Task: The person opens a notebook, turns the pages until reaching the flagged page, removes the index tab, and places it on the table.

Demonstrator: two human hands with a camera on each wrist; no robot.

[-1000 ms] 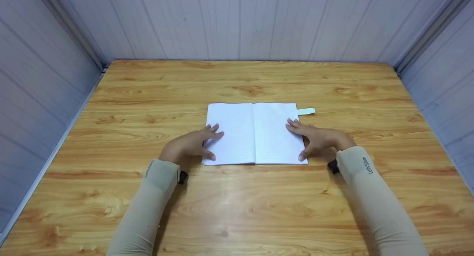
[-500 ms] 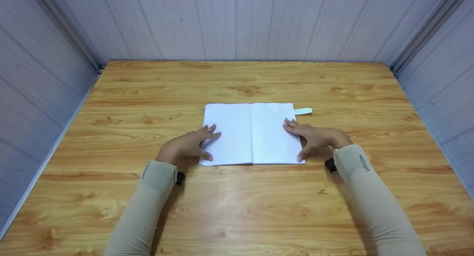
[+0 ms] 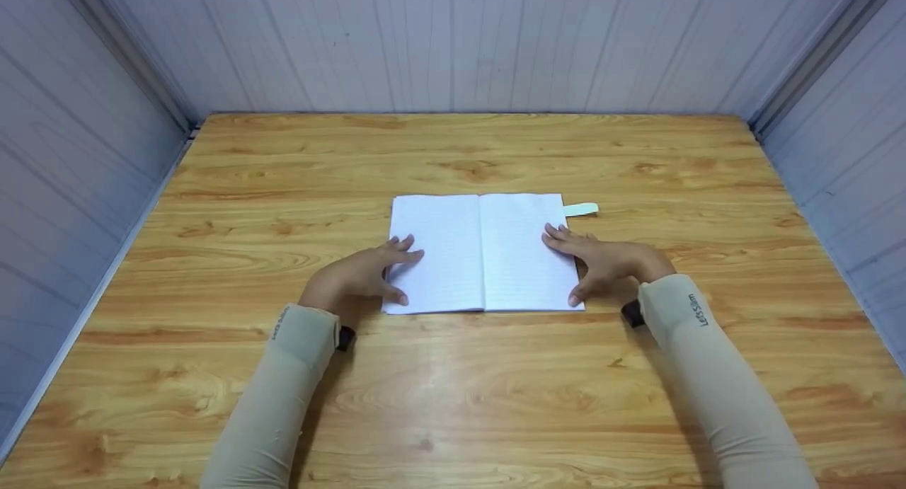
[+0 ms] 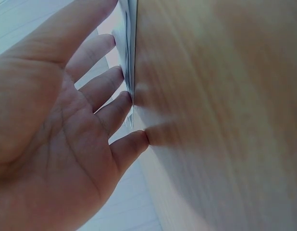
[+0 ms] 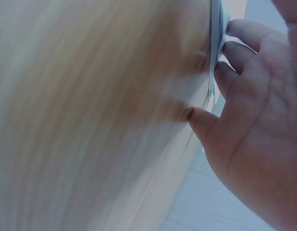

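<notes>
An open notebook (image 3: 453, 255) with white lined pages lies flat on the wooden table, its centre fold running away from me. My left hand (image 3: 361, 273) rests on the outer edge of the left page with fingers and thumb spread. On the right page's outer edge my right hand (image 3: 609, 261) rests in the same way. A pale strip (image 3: 581, 209) sticks out past the notebook's upper right side. In the left wrist view, the little finger (image 4: 131, 149) touches the tabletop beside the notebook's edge (image 4: 130, 62); the right little finger (image 5: 202, 122) does likewise in the right wrist view.
The wood-grain table (image 3: 453, 390) reaches back to a pale panelled wall (image 3: 453, 47). Further panelled walls stand along the left (image 3: 78, 156) and right (image 3: 842, 149) sides. Both forearms wear light sleeves, with a dark device at each wrist.
The whole head view shifts slightly. Both hands stay at the notebook's outer edges, and the notebook remains open in the same place.
</notes>
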